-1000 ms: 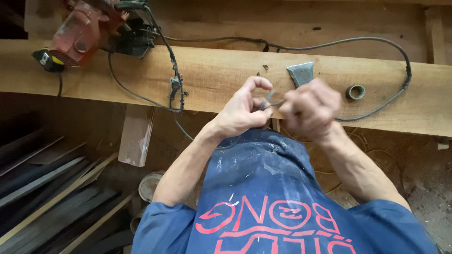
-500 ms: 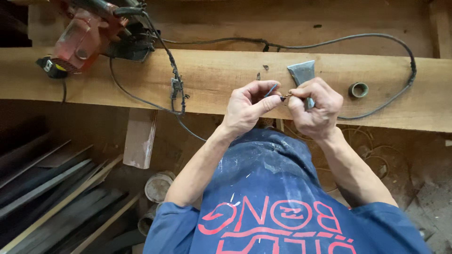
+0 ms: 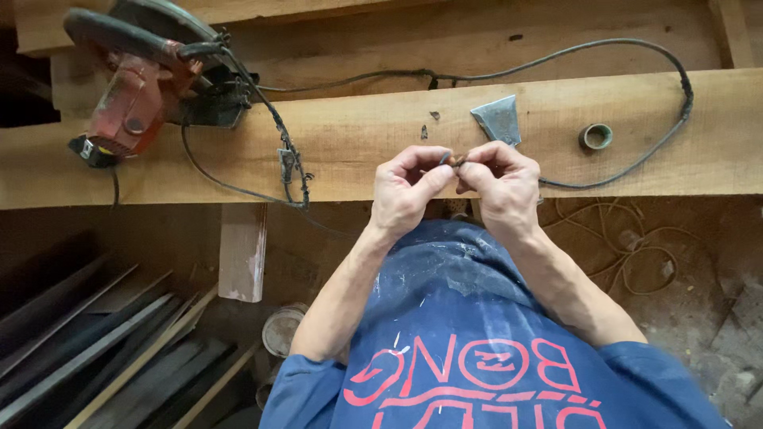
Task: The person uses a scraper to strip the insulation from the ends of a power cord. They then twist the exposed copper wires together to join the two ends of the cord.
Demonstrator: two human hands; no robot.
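Now both hands had drawn closer together than half a second before, and the view had shifted so the saw showed more fully at the upper left. The left hand (image 3: 404, 191) and the right hand (image 3: 499, 187) met fingertip to fingertip over the near edge of the wooden beam (image 3: 358, 139), each grip pinched almost shut on a small reddish-brown piece (image 3: 455, 160) held between them; what the piece was could not be told. Earlier the right hand sat lower and further right, with the trowel blade partly behind it; here the metal trowel blade (image 3: 498, 121) lay in plain sight on the beam just beyond the fingers. A roll of tape (image 3: 595, 137) lay on the beam to the right, inside a loop of the dark cable (image 3: 556, 56). The red circular saw (image 3: 131, 95) rested on the beam's left end. A round tin (image 3: 280, 330) stood on the floor below the left forearm; its contents could not be made out.
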